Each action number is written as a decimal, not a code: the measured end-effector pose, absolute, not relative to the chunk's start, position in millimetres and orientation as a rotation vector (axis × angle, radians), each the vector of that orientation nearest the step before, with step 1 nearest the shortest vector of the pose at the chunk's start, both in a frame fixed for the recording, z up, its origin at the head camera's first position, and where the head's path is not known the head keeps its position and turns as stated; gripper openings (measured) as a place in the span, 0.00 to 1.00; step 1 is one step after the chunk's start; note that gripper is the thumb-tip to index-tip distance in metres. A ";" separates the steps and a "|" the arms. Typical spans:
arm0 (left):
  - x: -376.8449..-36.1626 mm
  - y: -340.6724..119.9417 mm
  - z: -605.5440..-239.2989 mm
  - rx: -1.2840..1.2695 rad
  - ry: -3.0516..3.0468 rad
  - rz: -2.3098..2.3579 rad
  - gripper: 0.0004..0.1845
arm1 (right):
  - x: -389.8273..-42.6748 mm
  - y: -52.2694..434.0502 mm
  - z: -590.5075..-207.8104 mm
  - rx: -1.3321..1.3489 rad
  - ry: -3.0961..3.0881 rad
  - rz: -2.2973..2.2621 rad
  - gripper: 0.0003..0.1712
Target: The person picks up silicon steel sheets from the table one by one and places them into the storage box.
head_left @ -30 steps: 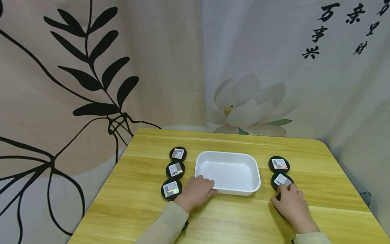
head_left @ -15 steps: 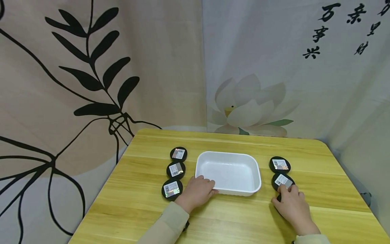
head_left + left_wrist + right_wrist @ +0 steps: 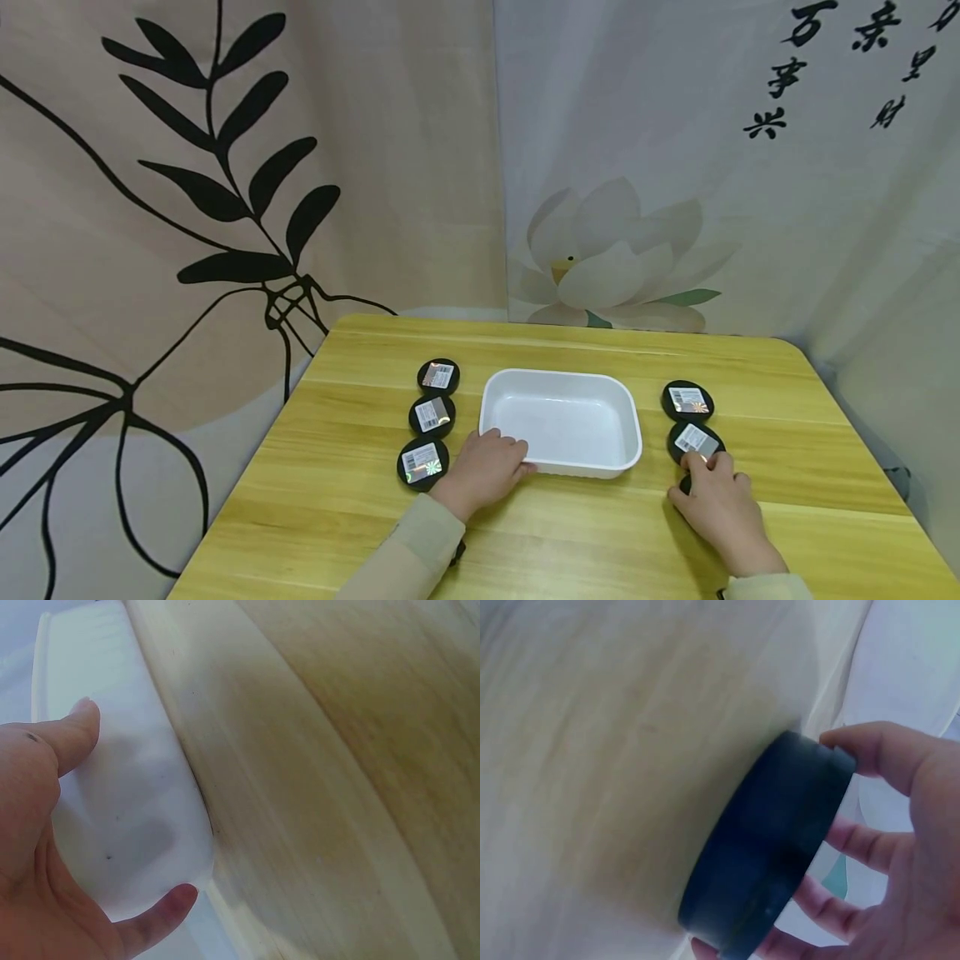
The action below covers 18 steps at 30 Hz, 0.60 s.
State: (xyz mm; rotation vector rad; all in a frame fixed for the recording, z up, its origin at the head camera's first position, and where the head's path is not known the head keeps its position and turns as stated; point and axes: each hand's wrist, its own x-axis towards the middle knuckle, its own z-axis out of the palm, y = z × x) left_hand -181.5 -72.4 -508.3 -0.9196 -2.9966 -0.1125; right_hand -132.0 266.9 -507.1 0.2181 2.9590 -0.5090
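While at the tray's (image 3: 634,433) near edge, fingers (image 3: 870,754) around a puck (image 3: 769,847).

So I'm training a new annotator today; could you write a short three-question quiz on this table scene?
1. True or false: the white tray holds a tin.
2. How many black round tins are plainly visible left of the tray?
3. What does the right hand grip: A the tray, B a black round tin, C nothing?

Key:
1. False; its floor is bare.
2. Three, in a row.
3. B. The left hand rests on the tray's near left corner.
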 end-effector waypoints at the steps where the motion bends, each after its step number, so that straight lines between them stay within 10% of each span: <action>1: -181.4 -72.4 -508.5 -0.920 -2.997 -0.113 0.18 | -131.5 267.0 -507.5 0.210 2.967 -0.503 0.29; 18: -183.4 -72.5 -510.3 -0.923 -3.001 -0.126 0.18 | -130.0 265.6 -501.8 0.178 3.045 -0.488 0.26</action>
